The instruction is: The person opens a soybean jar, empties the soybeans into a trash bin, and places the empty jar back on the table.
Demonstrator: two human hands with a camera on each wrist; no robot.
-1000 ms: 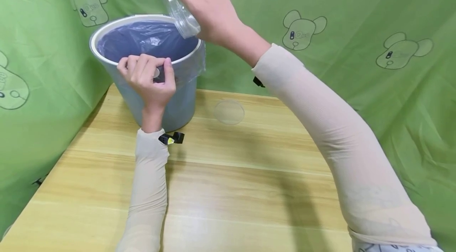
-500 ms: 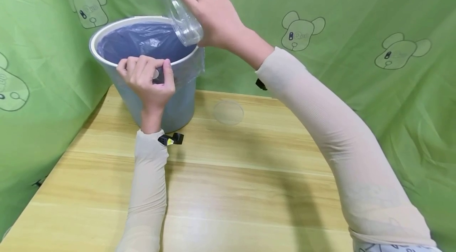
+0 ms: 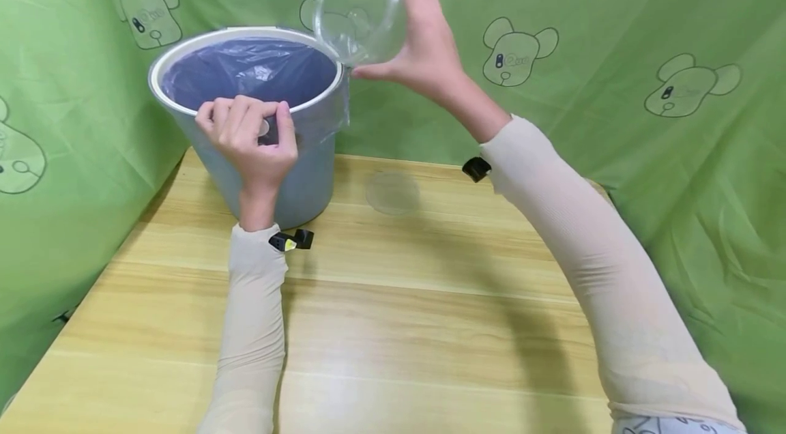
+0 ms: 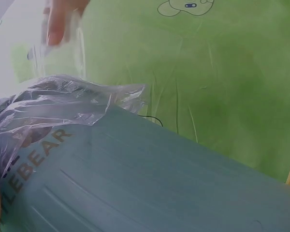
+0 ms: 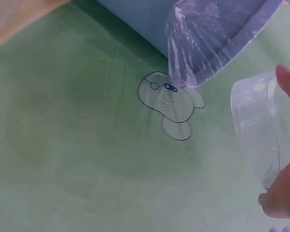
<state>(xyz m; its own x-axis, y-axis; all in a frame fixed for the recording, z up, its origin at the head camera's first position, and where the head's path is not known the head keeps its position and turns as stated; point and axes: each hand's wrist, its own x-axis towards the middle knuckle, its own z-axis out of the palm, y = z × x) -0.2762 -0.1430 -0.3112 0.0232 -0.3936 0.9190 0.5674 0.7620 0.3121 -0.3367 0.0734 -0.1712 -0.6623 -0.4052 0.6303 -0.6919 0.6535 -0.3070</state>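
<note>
My left hand [image 3: 248, 140] grips the near rim of a blue-grey trash bin [image 3: 307, 181]. Its fingers curl over the white edge. A thin plastic bag [image 3: 252, 69] lines the bin and hangs over its outer right side. Up at the bin's right rim, my right hand [image 3: 426, 38] holds a clear round plastic tub [image 3: 359, 7] between thumb and fingers. Seen from the head, the tub is tipped on its side, with its round end toward me. In the right wrist view the tub [image 5: 256, 121] appears beside the bin's bagged rim.
A clear flat disc, like a lid, [image 3: 393, 193] lies on the wooden table [image 3: 430, 338] to the right of the bin. Green cloth [image 3: 614, 24] with bear-head drawings hangs behind and on both sides. Each wrist wears a small black device [image 3: 475, 168].
My right hand has moved right with the tub and turned, so the tub's round end faces me and it sits beside the rim. My left hand stays on the rim.
</note>
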